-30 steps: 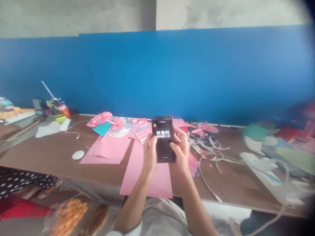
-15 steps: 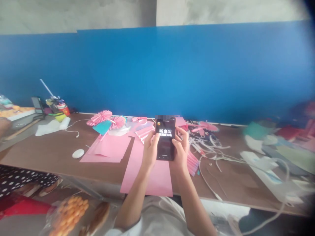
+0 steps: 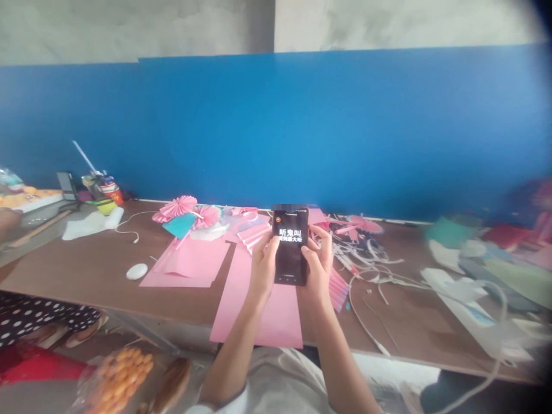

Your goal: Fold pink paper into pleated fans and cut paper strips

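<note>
A black smartphone (image 3: 290, 247) is held upright in the air just above the near middle of the bench (image 3: 86, 270), its lit screen showing white characters. The left hand (image 3: 262, 270) grips its left edge and the right hand (image 3: 318, 267) its right edge. The fingers (image 3: 321, 233) of each hand curl round behind the case, pinching it, while both thumbs lie on the glass.

Directly under the hands lies a long pink paper sheet (image 3: 263, 310) whose near end hangs over the bench's front edge. A second pink sheet (image 3: 190, 264) lies flat just to its left, so there are two large flat sheets. Beside the right wrist sits a pleated pink strip (image 3: 338, 287), and another pleated piece (image 3: 254, 233) lies behind the left hand.

Three pink paper fans show: two (image 3: 175, 208) side by side at the back left, with a teal paper piece (image 3: 179, 225) against them, and one (image 3: 364, 223) at the back right. A tangle of white paper strips (image 3: 371, 259) spreads to the right of the smartphone. One small white oval object (image 3: 137, 271) rests alone on the left, and a cup of tools (image 3: 101, 192) stands at the far left.

The bench top is plain brown board. A blue panel (image 3: 345, 132) runs along its back, with a grey concrete wall (image 3: 129, 29) above.
</note>
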`<action>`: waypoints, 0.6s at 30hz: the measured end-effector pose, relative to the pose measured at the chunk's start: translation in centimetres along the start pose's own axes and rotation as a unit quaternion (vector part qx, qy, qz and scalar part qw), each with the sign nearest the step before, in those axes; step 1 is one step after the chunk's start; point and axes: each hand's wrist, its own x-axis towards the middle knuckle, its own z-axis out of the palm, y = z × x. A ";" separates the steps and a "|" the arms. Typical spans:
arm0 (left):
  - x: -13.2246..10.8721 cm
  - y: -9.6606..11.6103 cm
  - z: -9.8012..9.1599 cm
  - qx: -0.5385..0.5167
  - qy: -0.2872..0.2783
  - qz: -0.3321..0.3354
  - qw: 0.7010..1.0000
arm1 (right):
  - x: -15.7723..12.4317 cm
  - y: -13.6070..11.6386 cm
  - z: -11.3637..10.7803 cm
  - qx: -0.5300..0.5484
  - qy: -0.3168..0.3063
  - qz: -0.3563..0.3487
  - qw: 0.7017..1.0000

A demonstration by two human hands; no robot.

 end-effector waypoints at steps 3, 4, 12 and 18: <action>-0.1 0.1 -0.1 0.003 -0.004 0.005 1.000 | 0.0 0.0 0.0 -0.004 0.005 -0.001 1.000; -0.1 0.1 -0.1 0.002 -0.004 0.004 1.000 | 0.0 -0.1 0.0 -0.006 0.005 -0.001 1.000; 0.0 -0.2 -0.1 -0.026 -0.004 -0.012 1.000 | 0.0 -0.3 0.1 -0.020 0.000 0.000 1.000; 0.0 -0.2 -0.1 -0.020 0.004 -0.013 1.000 | 0.0 -0.2 0.2 -0.020 0.006 -0.002 1.000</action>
